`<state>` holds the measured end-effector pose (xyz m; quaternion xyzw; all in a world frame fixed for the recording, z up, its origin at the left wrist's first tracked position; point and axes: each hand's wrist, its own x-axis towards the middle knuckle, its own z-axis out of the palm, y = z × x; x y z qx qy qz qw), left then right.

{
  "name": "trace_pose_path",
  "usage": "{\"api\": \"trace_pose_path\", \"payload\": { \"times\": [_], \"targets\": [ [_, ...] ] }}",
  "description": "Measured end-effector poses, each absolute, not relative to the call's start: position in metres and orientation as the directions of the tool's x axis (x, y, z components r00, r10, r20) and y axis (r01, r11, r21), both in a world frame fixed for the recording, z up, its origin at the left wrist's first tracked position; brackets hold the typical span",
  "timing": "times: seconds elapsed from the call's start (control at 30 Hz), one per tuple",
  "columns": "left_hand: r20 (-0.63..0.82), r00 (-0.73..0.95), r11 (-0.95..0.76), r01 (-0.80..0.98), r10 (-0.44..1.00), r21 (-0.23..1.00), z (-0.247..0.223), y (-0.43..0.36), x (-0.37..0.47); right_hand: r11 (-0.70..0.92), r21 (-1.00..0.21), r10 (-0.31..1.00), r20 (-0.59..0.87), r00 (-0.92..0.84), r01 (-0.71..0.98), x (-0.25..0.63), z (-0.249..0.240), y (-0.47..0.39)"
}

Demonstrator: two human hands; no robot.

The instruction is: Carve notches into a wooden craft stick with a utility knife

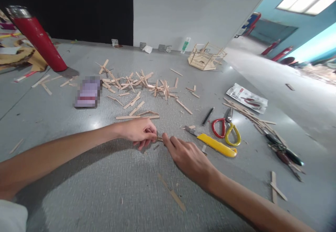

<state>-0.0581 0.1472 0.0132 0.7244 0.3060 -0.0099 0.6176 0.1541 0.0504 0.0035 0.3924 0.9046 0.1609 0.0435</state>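
Observation:
My left hand point(141, 130) is closed in a pinch at the middle of the table. Facing it, my right hand point(185, 151) is also closed, knuckles up. Between the fingertips of both shows a short length of a thin, brownish stick-like piece point(159, 139); the fingers hide the rest of it. Just beyond my left hand lie flat wooden craft sticks point(128, 117). To the right of my right hand rests a yellow-handled utility knife point(216, 145), blade towards the hand. Nearer me, one blurred craft stick point(173, 193) lies on the grey table point(105, 193).
Red-and-yellow-handled scissors point(226, 128) and a black pen-like rod point(208, 116) lie at right, with pliers point(285, 149) farther out. Behind are piled craft sticks point(141, 79), a pixelated phone-like block point(88, 92), a red flask point(40, 39), a stick frame point(206, 58) and a glue tube point(185, 45).

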Motion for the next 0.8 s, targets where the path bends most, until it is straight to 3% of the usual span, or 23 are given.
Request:
{"api": "trace_pose_path", "payload": {
  "times": [0.33, 0.67, 0.8],
  "targets": [
    [-0.4, 0.826, -0.068, 0.461, 0.397, 0.885, 0.018, 0.149, -0.06, 0.655, 0.107, 0.708, 0.26, -0.657, 0.748, 0.169, -0.013, 0.049],
    [-0.389, 0.829, -0.076, 0.453, 0.401, 0.888, 0.016, 0.149, -0.061, 0.638, 0.23, 0.715, 0.179, -0.676, 0.735, 0.16, -0.003, 0.048],
    [-0.39, 0.826, -0.089, 0.461, 0.406, 0.883, 0.017, 0.148, -0.061, 0.621, 0.335, 0.693, 0.188, -0.696, 0.709, 0.156, 0.001, 0.046]
  ]
}}
